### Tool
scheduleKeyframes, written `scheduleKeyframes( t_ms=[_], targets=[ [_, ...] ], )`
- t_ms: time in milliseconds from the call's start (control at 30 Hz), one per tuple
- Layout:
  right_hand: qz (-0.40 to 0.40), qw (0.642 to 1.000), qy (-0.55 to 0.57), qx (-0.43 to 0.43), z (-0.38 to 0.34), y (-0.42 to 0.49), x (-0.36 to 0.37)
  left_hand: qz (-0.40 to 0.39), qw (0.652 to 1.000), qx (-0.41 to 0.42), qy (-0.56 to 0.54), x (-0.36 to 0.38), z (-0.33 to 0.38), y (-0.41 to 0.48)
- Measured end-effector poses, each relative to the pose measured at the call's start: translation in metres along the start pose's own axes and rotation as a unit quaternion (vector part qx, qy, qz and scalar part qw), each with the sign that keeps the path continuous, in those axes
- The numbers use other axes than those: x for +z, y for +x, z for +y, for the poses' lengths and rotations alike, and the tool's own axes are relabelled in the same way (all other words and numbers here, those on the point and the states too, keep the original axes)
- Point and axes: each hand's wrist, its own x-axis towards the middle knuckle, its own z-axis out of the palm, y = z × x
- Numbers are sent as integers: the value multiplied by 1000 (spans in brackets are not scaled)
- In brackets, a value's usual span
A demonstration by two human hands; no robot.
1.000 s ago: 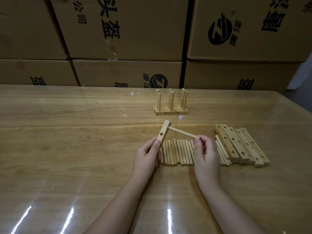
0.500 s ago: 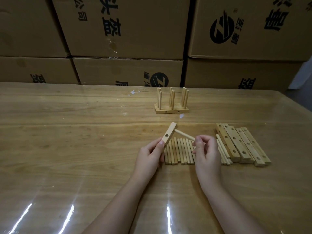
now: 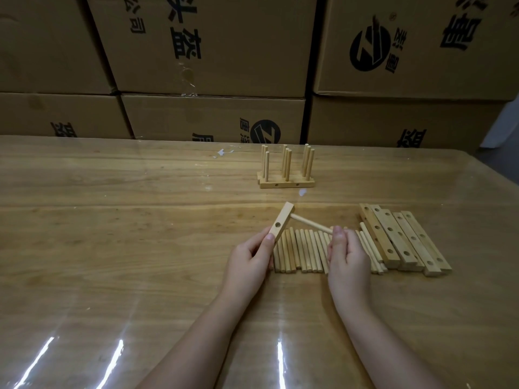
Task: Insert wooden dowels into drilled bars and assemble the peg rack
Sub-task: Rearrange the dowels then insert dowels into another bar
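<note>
My left hand (image 3: 248, 261) grips the lower end of a short drilled bar (image 3: 281, 221), tilted up to the right, one empty hole facing me. A dowel (image 3: 310, 224) sticks out of the bar's upper end toward the right. My right hand (image 3: 346, 258) pinches the dowel's free end. Beneath my hands a row of loose dowels (image 3: 302, 251) lies on the table. To the right lies a stack of drilled bars (image 3: 401, 238). A finished peg rack (image 3: 286, 171) with several upright dowels stands farther back.
The wooden table (image 3: 112, 220) carries a glossy clear cover with glare streaks near me. Stacked cardboard boxes (image 3: 210, 51) wall off the far edge. The table's right edge (image 3: 502, 178) runs diagonally at the far right.
The bar and dowel have come lower and nearer to the loose dowels. My right hand has moved left and closed more over the dowel's end; the dowel seems to sit deeper in the bar.
</note>
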Motion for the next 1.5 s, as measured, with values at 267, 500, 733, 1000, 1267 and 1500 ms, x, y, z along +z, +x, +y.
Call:
scheduleKeyframes(
  t_ms=[267, 500, 733, 1000, 1267, 1500],
  targets=[
    [2, 1000, 5, 7, 2, -1, -2, 16, 999, 5, 34, 3, -3, -2],
    [-6, 1000, 15, 8, 1, 0, -3, 9, 999, 4, 49, 4, -3, -2],
    [-20, 998, 61, -17, -6, -3, 4, 33, 989, -34, -139, -3, 3, 7],
    [-289, 872, -307, -249, -10, -17, 17, 128, 934, -71, -326, -11, 6, 12],
    [-352, 825, -342, -281, -16, -22, 17, 124, 926, -84, -346, -13, 15, 10],
    [-335, 803, -413, -268, -19, -25, 19, 136, 927, -84, -340, -12, 15, 11]
  ],
)
